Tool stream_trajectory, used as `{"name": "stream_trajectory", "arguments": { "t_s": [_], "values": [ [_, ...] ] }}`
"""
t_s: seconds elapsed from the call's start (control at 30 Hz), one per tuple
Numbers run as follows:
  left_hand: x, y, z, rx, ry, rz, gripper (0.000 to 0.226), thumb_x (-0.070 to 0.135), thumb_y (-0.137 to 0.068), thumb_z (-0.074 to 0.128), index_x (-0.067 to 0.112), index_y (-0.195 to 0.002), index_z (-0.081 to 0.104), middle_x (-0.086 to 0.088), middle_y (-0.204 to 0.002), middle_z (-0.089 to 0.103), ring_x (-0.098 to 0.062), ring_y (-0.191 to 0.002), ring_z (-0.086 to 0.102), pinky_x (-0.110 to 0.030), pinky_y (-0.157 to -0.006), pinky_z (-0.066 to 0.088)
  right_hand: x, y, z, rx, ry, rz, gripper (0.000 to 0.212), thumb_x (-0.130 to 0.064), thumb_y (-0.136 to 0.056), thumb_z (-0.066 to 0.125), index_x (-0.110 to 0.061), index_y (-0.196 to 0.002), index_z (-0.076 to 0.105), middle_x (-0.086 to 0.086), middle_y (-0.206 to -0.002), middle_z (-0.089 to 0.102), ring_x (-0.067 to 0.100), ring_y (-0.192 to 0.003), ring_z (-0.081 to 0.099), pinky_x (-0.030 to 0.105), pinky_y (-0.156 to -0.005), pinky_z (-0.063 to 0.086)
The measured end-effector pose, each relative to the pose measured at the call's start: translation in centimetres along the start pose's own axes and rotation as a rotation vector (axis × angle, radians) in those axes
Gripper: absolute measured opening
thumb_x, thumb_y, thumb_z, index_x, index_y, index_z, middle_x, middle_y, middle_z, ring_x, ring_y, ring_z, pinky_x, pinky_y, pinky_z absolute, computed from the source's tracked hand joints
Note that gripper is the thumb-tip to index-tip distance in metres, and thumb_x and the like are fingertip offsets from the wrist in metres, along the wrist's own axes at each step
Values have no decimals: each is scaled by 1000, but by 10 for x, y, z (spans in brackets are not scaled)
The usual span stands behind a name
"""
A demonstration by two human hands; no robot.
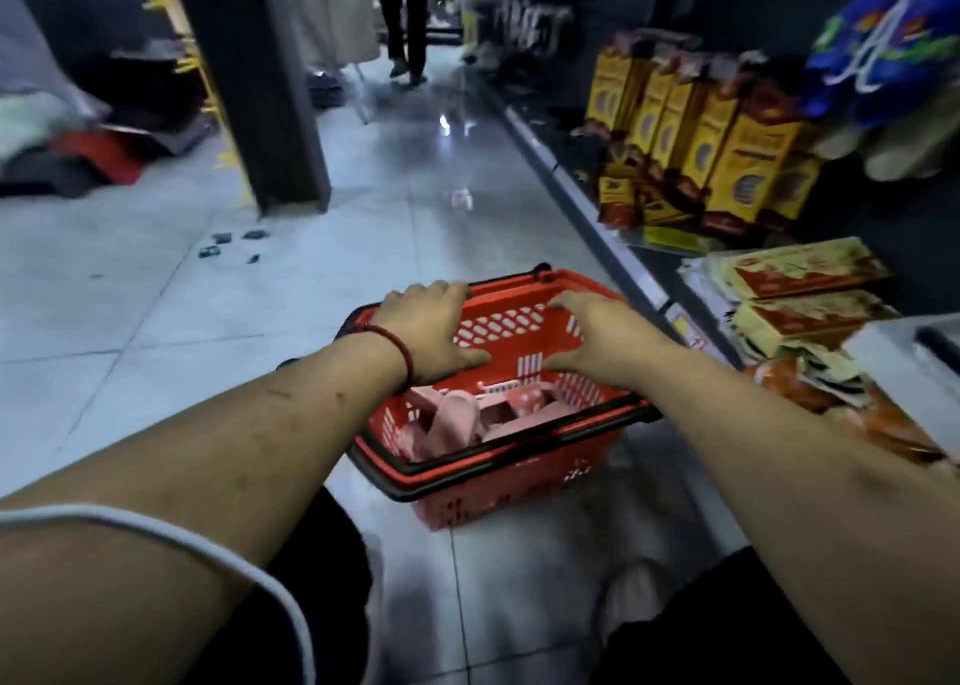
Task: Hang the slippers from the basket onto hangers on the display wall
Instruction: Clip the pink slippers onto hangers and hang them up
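A red plastic shopping basket (519,468) with black handles stands on the tiled floor in front of me. Pink slippers (457,419) and a pink hanger lie in its bottom. My left hand (431,331), with a red bracelet on the wrist, reaches over the basket's far left rim with fingers spread. My right hand (597,336) hovers over the basket's right side, fingers also spread and holding nothing. On the display wall at the upper right hang blue slippers (878,60) on a white hanger.
A low shelf (587,164) along the right carries yellow boxes (711,138) and flat packets (800,289). A dark pillar (260,86) stands at the left, with piled goods behind it. A person's legs (405,19) stand far down the aisle. My shoe (634,596) is below the basket.
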State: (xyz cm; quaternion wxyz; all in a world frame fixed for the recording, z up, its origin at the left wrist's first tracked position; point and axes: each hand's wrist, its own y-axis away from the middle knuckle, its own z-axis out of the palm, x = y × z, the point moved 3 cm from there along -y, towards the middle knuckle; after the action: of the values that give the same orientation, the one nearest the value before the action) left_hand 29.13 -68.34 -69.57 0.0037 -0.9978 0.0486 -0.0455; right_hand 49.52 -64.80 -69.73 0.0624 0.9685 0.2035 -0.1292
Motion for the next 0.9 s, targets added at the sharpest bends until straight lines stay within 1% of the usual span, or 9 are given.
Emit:
{"name": "stream_trajectory", "arguments": {
  "t_s": [0.07,0.17,0.3,0.37,0.5,0.6,0.67,0.8,0.9],
  "values": [
    [-14,-5,29,-46,17,-10,86,69,-76,65,21,-143,39,-6,-143,50,-30,-128,50,-44,-105,42,2,-18,24,-65,16,-10,85,-43,-78,82,-17,-148,42,8,-150,47,26,-136,46,32,-110,35],
    [-20,-18,73,-98,45,-10,88,68,-75,66,19,-144,39,-7,-143,49,-31,-128,49,-45,-104,42,12,-40,57,-138,6,20,84,-46,-78,82,-19,-147,43,6,-148,49,26,-131,50,32,-108,39],
    [-16,-35,124,-212,187,5,88,54,-80,72,12,-146,35,-14,-144,43,-32,-130,44,-41,-108,40,26,-65,95,-204,-17,41,84,-42,-74,84,-22,-145,45,7,-142,53,27,-125,54,36,-107,44],
    [-16,-44,148,-271,203,0,85,51,-81,73,11,-146,35,-15,-143,42,-34,-129,43,-42,-108,39,33,-75,113,-232,-23,45,85,-40,-72,86,-21,-145,46,8,-142,54,28,-125,54,35,-106,44],
    [-31,-49,184,-363,128,47,89,54,-80,72,12,-147,32,-15,-142,42,-34,-127,44,-43,-107,39,38,-95,145,-311,-49,64,83,-43,-71,86,-19,-141,49,8,-138,58,27,-122,56,33,-100,46],
    [-52,-40,200,-428,59,148,102,64,-74,72,23,-153,24,-7,-150,38,-30,-134,40,-41,-110,37,32,-111,165,-387,-71,66,85,-44,-71,87,-21,-142,46,6,-136,59,27,-119,57,34,-96,49],
    [-65,-36,204,-448,57,209,105,69,-72,70,27,-155,20,-3,-153,36,-28,-135,40,-38,-111,37,24,-121,174,-435,-93,61,86,-43,-73,86,-22,-145,43,6,-140,56,28,-122,56,34,-97,48],
    [-99,-35,200,-425,-17,253,100,80,-69,60,33,-151,26,1,-145,44,-25,-128,47,-41,-105,43,11,-135,191,-518,-109,44,92,-42,-74,86,-21,-149,37,7,-148,50,29,-127,53,40,-104,47],
    [-127,-34,202,-454,-93,196,86,73,-77,60,26,-145,36,1,-140,48,-23,-126,48,-43,-102,45,1,-140,205,-588,-133,46,91,-39,-75,86,-19,-150,38,8,-148,49,28,-122,57,42,-102,49]
  ]
}}
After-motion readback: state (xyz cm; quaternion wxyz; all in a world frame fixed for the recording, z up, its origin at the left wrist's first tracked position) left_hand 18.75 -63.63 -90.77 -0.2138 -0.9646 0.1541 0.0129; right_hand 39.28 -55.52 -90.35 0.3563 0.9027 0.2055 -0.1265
